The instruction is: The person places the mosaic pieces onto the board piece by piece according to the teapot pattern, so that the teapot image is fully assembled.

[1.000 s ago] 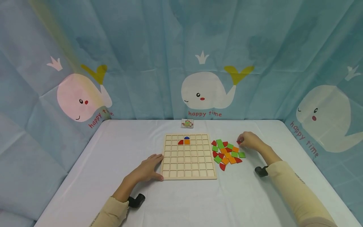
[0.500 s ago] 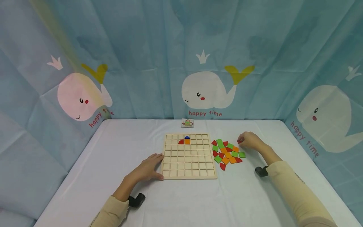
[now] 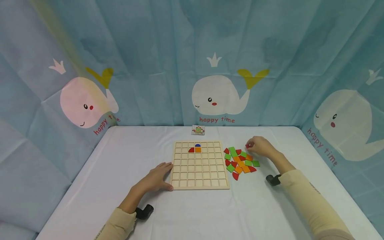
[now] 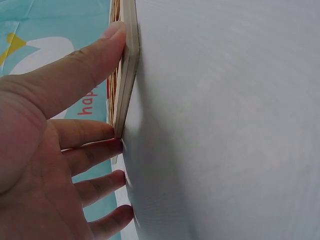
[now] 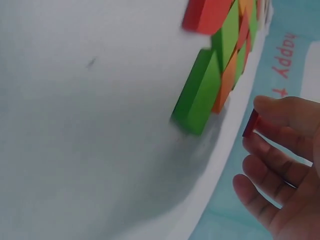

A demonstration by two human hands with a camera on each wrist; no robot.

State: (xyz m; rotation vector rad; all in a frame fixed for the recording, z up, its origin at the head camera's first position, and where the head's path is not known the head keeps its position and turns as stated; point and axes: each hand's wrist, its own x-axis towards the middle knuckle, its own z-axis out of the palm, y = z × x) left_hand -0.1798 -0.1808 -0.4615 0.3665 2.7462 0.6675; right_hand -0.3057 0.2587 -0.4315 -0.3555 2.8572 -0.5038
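Note:
My left hand point(image 3: 156, 177) rests at the left edge of the wooden grid board point(image 3: 199, 188), fingers spread; in the left wrist view the thumb point(image 4: 107, 50) lies on the board's rim point(image 4: 131, 65). My right hand point(image 3: 260, 146) pinches a red piece point(image 3: 247, 146) between thumb and fingers, above the table at the upper right of the loose pieces. The right wrist view shows this red piece point(image 5: 251, 123) edge-on. On the board lie a blue half-round piece point(image 3: 197, 145), an orange square point(image 3: 198, 150) and a red quarter-round piece point(image 3: 191, 150).
Several loose green, orange and red pieces lie right of the board, among them a green square point(image 3: 256, 163) and a red piece point(image 3: 235, 176). A small patterned card point(image 3: 198, 130) is at the white table's back edge. Behind hangs a blue whale-print curtain point(image 3: 168, 100).
My right hand has moved slightly left and away from me, carrying the red piece. The left hand and the board have stayed in place.

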